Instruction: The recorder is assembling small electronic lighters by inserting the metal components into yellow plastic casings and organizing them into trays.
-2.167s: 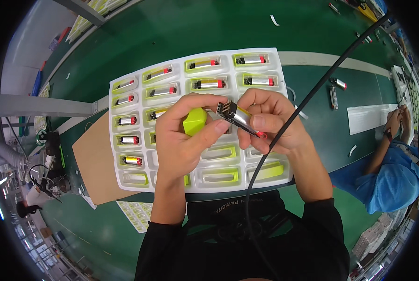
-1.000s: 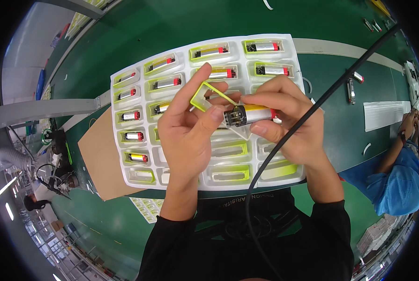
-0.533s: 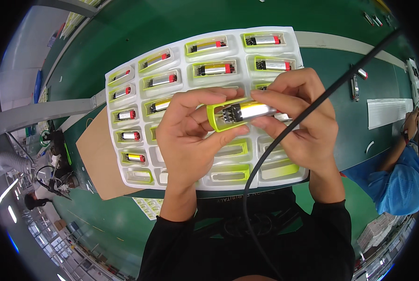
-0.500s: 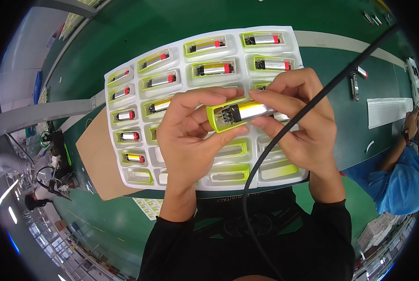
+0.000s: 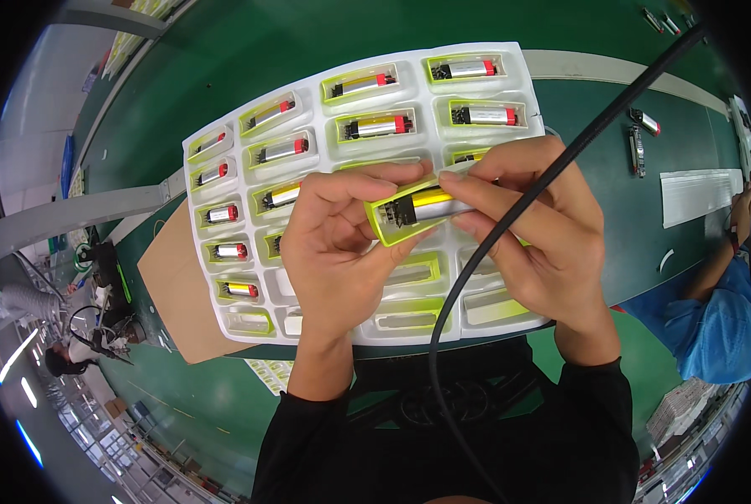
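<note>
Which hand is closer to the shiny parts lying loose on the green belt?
Right. The right hand is on the side toward the loose silver parts, though apart from them. The left hand is farther away, over the white tray.

A green surface [image 5: 224,50] carries everything. A white tray [image 5: 308,323] with rows of pockets lies on it, tilted, its near edge at the surface's front rim. A brown cardboard sheet [image 5: 178,294] lies under the tray's left side and juts out toward the left. To the right, well apart from the tray, a white paper sheet [image 5: 699,195] lies flat, and a few small loose cells [image 5: 640,139] sit beyond it. A pale strip [image 5: 619,71] runs across the surface behind the tray.
</note>
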Available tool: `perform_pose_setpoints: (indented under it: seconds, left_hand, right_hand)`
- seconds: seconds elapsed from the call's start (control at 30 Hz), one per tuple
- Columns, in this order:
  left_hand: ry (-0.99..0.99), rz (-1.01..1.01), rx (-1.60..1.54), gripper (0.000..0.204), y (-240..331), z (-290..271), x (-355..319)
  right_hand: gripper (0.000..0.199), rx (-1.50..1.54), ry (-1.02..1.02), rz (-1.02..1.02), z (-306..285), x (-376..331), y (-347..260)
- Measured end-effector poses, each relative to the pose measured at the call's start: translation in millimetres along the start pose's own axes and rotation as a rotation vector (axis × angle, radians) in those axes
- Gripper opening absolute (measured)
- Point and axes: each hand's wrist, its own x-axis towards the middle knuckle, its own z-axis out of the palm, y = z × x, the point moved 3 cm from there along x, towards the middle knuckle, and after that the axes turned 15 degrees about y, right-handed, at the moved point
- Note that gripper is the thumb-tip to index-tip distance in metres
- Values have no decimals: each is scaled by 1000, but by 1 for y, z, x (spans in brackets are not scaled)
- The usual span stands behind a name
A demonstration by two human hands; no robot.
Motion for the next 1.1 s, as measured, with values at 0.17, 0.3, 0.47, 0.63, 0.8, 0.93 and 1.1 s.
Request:
perform_pose_setpoints:
  seconds: [0.17, 0.3, 0.47, 0.63, 0.8, 0.93, 1.1]
  left_hand:
    - [-3, 5, -19, 36, 0, 0, -1]
    - [-34, -23, -39, 35, -1, 0, -3]
    - [-26, 33, -50, 36, -1, 2, -2]
    - [-41, 43, -6, 36, 0, 2, -2]
    - [-49, -32, -24, 38, -1, 2, -4]
    - [-68, -21, -7, 42, -3, 0, -6]
    - [-108, 24, 296, 46, 22, 2, 2]
  right_hand:
    - [35, -63, -37, -6, 0, 4, -8]
    - [30, -18, 42, 61, 2, -3, 4]
    - [30, 172, 55, 462, 4, -5, 17]
    - [31, 422, 53, 597, 6, -2, 21]
    - [33, 522, -64, 898, 6, -3, 29]
    - [26, 481, -117, 970, 14, -5, 29]
    - [32, 378, -156, 826, 15, -11, 28]
